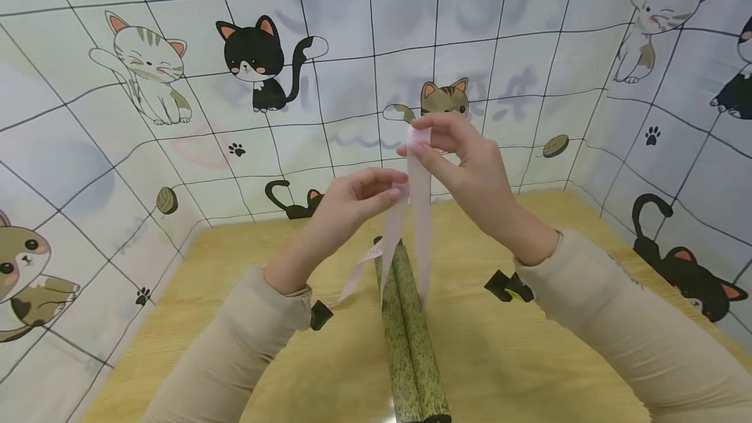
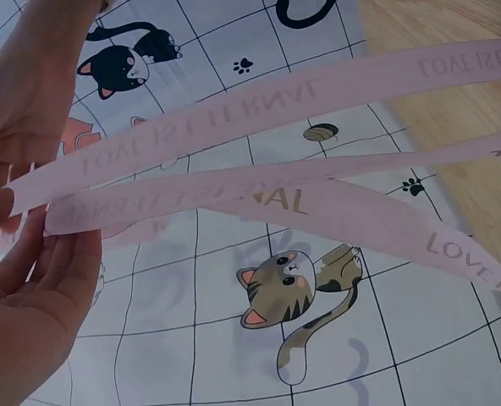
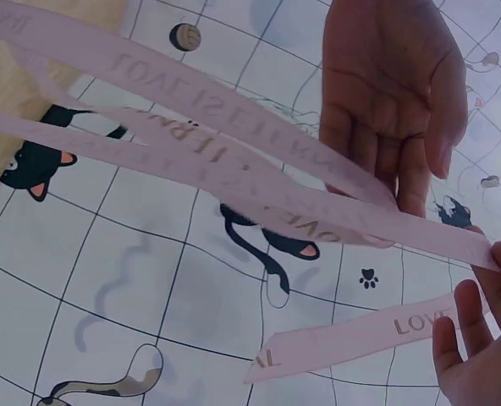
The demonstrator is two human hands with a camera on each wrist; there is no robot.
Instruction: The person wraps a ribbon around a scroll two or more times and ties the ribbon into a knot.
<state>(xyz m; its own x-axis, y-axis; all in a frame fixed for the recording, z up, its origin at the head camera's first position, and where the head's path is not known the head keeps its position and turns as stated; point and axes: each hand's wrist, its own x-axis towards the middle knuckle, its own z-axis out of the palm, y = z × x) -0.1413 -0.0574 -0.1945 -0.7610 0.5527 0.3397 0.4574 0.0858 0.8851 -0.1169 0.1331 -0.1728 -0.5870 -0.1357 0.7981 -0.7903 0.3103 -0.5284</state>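
Note:
A pink ribbon (image 1: 420,214) printed with "LOVE IS ETERNAL" hangs in strands above two long, green-speckled rolls (image 1: 408,325) lying side by side on the table. My left hand (image 1: 355,204) pinches one strand between thumb and fingers, over the far end of the rolls. Higher and to the right, my right hand (image 1: 467,165) pinches another strand. One tail (image 3: 335,342) of the ribbon sticks out past the right hand in the right wrist view. Lettering shows on the strands (image 2: 284,101) stretching from both hands in the left wrist view.
The wood-look table (image 1: 505,358) ends at a white back wall (image 1: 352,96) with grid lines and cartoon cats. Similar walls stand at left and right. A black piece (image 1: 320,315) sits by the left cuff, another black piece (image 1: 508,286) by the right.

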